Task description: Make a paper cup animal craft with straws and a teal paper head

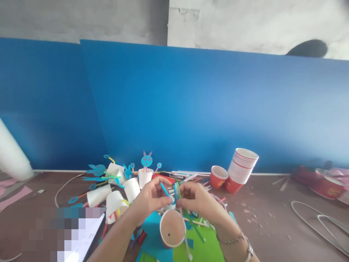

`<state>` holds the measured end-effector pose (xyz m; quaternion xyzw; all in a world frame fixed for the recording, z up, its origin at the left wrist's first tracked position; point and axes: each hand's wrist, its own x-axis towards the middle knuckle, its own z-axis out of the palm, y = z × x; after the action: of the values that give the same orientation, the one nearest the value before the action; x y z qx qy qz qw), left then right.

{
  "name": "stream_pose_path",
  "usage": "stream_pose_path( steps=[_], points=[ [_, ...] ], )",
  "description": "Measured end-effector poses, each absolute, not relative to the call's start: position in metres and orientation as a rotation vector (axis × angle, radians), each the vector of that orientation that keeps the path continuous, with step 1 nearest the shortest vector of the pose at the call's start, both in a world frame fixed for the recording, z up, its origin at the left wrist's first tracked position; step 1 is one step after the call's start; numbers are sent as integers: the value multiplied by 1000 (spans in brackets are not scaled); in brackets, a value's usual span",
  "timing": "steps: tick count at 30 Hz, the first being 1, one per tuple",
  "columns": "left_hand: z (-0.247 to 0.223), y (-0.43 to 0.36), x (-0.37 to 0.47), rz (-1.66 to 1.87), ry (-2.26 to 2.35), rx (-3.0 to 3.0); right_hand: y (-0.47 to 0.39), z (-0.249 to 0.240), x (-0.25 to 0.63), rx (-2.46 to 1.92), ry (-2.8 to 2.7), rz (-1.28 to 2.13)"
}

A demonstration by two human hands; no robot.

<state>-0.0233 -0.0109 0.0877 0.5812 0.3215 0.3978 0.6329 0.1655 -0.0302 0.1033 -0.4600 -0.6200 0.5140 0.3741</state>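
Both my hands are raised over the paper-strewn table, fingertips almost meeting. My left hand [153, 198] pinches a bent blue straw [164, 190]. Between the thumb and fingers of my right hand [195, 196] is a green straw [178, 190], close against the blue one. Whether the two straws are joined, I cannot tell. A thin white straw [185, 234] hangs below my right hand, beside the paper cup. That paper cup [172, 229] stands open end up just under my hands, with a small dark hole showing inside.
Blue and green paper [207, 247] lies under the cup. White cups with blue paper animal faces [146, 160] on straws crowd the left. At right are a tall cup stack [241, 169], a single red cup [218, 177] and a white cable [308, 218]. A phone [87, 233] lies front left.
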Motion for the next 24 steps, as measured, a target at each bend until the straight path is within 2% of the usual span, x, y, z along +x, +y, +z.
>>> stream_pose_path(
  steps=[6,11,19,24],
  points=[
    [77,-12,-7,964,709,1324,-27,97,160,-1147,-1472,1310],
    [73,-18,4,1173,770,1129,-25,94,158,-1203,-1544,1228],
    [80,-15,3,1279,650,404,-27,95,161,-953,-1807,739],
    [84,-17,5,1181,610,326,-26,88,156,-879,-1840,695]
  ],
)
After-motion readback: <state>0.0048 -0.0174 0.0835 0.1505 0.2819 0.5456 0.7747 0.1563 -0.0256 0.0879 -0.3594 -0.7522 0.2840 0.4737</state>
